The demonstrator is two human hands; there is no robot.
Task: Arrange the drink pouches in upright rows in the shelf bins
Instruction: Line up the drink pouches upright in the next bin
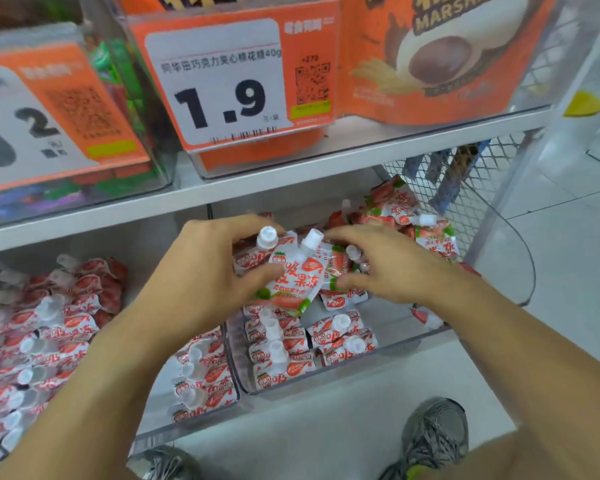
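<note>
Pouches with white screw caps are held above the right-hand clear bin (pixel 378 355), their caps pointing up and slightly away, their long axes near upright. The front pouch (pixel 293 282) is glossy white foil printed with red characters, strawberries and green leaves, and is pinched at its left edge by the thumb of the left hand (pixel 208 271), whose fingers are curled over the caps behind. The right hand (pixel 392 265) is curled round the right side of the same small bundle, thumb pressed near the lower edge. So both grips are closed on pouches.

Beneath the hands, short rows of pouches (pixel 291 344) stand upright in the bin, caps upward, while a loose heap (pixel 406 216) lies tumbled at the back. A neighbouring bin (pixel 205 382) to the left also holds upright pouches, and further left a larger mass (pixel 42 323) is seen through clear plastic.

A pale grey metal shelf (pixel 291 168) above carries clear boxes fronted by orange price cards (pixel 222 81). A wire mesh panel (pixel 465 174) closes the right end. Pale floor tiles (pixel 568 237) and a grey sneaker (pixel 437 434) are visible below.
</note>
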